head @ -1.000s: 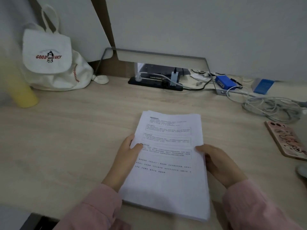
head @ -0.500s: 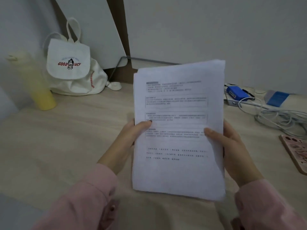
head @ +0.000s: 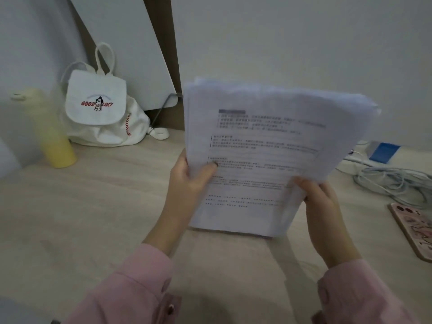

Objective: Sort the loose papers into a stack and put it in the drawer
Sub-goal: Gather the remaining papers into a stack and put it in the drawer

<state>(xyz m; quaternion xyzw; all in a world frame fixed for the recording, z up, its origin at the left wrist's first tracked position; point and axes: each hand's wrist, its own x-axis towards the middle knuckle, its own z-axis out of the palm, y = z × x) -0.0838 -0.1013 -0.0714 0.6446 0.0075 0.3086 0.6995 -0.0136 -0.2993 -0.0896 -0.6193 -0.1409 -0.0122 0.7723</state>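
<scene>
Closed grip, both hands, on paper stack

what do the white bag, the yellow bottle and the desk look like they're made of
The bag looks like white cotton canvas with a matte finish: it slumps in soft folds and shows red stitching. The bottle is probably plastic, frosted and pale at the top and yellow lower down, though blur leaves this open. The desk has a pale, matte wood-grain surface. It is likely laminate, but solid wood cannot be ruled out.

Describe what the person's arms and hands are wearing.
The left sleeve and right sleeve are loose pink fabric; the left cuff has a small round button. The left hand and right hand are bare: no gloves or rings visible.
</scene>
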